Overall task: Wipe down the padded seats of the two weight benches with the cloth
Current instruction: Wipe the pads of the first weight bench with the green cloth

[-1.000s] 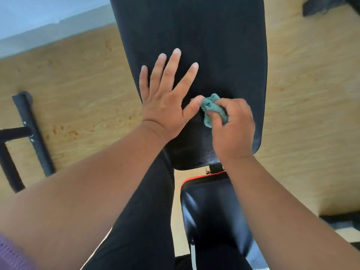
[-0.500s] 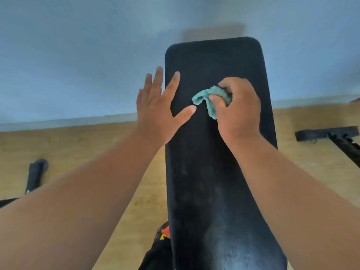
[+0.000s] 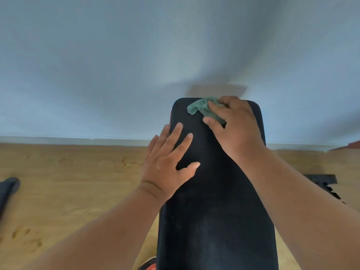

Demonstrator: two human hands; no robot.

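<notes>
Head view: one black padded bench (image 3: 216, 201) over wood floor (image 3: 78, 182). Right hand (image 3: 233, 125) grips green cloth (image 3: 202, 109) at the pad's far end. Left hand (image 3: 167, 164) spread flat beside it. Progress: far end reached; second bench unseen, presumably left.

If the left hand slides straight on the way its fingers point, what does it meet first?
Probably the cloth gripped by the right hand; the left hand has only bare pad before it.
</notes>
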